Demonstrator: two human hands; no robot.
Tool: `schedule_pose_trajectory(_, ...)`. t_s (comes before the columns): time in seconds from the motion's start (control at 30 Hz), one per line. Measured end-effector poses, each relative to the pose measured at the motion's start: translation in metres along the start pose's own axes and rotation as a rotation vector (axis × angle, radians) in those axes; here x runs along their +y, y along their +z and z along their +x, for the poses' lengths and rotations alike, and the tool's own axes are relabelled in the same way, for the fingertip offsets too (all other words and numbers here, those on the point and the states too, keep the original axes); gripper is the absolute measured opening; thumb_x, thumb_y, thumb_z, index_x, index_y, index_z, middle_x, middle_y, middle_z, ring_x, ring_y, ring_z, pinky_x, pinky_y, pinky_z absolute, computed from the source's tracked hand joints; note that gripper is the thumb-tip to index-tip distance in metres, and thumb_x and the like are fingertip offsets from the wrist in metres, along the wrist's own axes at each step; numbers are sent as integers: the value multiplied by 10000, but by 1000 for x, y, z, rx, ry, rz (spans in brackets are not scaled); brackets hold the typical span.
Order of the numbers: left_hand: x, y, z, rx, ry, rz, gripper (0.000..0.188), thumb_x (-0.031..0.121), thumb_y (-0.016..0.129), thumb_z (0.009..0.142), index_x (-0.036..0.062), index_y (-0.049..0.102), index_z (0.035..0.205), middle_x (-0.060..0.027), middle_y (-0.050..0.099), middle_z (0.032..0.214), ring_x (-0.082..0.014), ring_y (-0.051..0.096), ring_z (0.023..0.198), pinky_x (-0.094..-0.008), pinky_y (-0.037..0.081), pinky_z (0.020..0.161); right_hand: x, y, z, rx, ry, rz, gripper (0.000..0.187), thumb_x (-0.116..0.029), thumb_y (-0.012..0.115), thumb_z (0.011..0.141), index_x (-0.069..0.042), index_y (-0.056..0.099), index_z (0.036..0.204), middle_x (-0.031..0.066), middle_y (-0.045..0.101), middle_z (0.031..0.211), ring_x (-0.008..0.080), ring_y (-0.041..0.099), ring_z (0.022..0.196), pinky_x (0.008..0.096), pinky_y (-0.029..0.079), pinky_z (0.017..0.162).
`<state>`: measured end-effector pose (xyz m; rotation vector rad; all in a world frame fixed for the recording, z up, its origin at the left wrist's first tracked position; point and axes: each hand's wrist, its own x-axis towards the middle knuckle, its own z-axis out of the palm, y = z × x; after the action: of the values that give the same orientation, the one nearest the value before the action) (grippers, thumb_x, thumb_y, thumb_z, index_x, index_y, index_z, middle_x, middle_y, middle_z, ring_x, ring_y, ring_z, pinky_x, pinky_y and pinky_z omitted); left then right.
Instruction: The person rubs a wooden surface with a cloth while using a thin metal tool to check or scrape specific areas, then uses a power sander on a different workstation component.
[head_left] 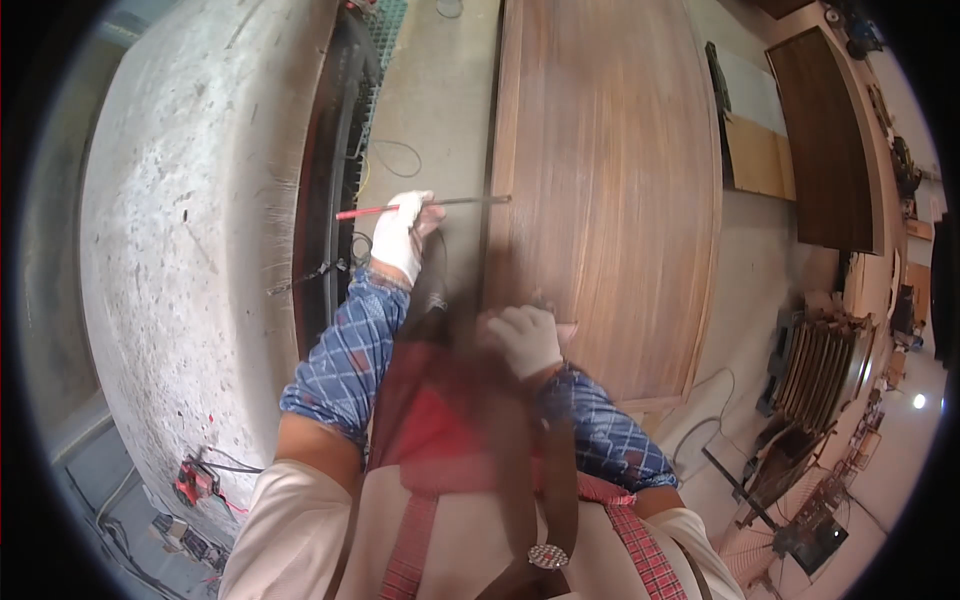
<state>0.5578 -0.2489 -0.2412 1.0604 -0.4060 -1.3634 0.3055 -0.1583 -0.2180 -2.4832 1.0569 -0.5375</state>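
Note:
My left hand (pixel 402 236), in a white glove with bare fingertips, is closed round a thin rod (pixel 368 212). The rod is red at its left end and dark along the rest, and its dark tip reaches over the left edge of a brown wood-grain panel (pixel 610 150). My right hand (pixel 527 340), also gloved, is near the lower left part of that panel. Its fingers are curled, and what they hold, if anything, is hidden. Blue checked sleeves (pixel 347 345) cover both forearms. Hanging hair and a strap blur the space between my hands.
A large, scuffed whitish slab (pixel 190 200) stands along my left. A thin cable (pixel 397 157) lies on the floor beyond my left hand. To the right are a dark brown board (pixel 825 140), a stack of brown pieces (pixel 818 375) and a floor fan (pixel 810 535).

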Motion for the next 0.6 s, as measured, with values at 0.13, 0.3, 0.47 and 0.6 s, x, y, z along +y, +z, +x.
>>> schedule_pose_trajectory(0.13,2,16,32,32,-77,71,228,214,582,916,20,613,1031,-91,643,916,-210,647,844,-347,512,834,18,4,33,104,78,43,305,-115,683,644,-110,618,942,54,586,923,283,567,795,417,455,680)
schedule_pose_trajectory(0.3,9,26,59,44,-36,85,185,177,552,937,29,617,1027,-65,651,905,-180,645,823,-297,508,786,23,7,37,94,61,61,307,-131,684,623,-110,621,923,59,582,864,279,566,737,421,453,631)
schedule_pose_trajectory(0.47,13,31,79,10,-30,169,224,197,530,951,-1,606,1023,-96,656,912,-175,650,816,-278,514,778,18,-2,58,92,74,78,174,-134,652,653,-100,622,820,59,556,733,278,564,669,419,442,594)
schedule_pose_trajectory(0.6,15,30,89,37,-36,150,211,190,563,908,10,629,995,-86,657,870,-183,662,771,-274,499,739,24,4,54,-87,150,39,184,-199,687,688,-128,615,841,40,603,828,255,593,758,452,457,768)
